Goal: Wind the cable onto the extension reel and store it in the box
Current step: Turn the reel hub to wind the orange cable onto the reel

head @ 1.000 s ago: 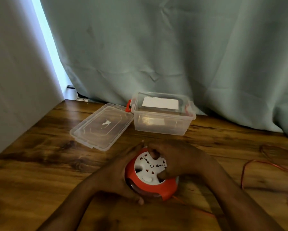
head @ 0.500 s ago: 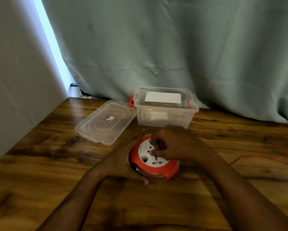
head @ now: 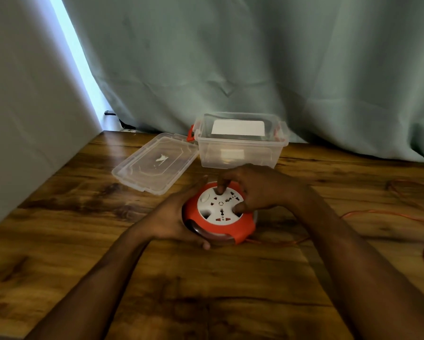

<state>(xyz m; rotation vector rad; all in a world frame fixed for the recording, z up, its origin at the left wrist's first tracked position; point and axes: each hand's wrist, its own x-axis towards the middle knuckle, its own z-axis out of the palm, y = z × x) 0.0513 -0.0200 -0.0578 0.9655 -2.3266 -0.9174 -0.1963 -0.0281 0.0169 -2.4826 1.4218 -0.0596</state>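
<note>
Both hands grip the reel (head: pixel 220 214): left hand (head: pixel 174 219) cupping its rim, right hand (head: pixel 257 190) pinching its face.

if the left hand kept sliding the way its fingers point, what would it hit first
Probably the clear plastic storage box: the left hand, cupping the orange and white cable reel, points up-right toward it, though depth is unclear.

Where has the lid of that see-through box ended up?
The clear plastic lid lies flat on the wooden table, left of centre in the head view, right beside the open clear plastic box on its left.
</note>
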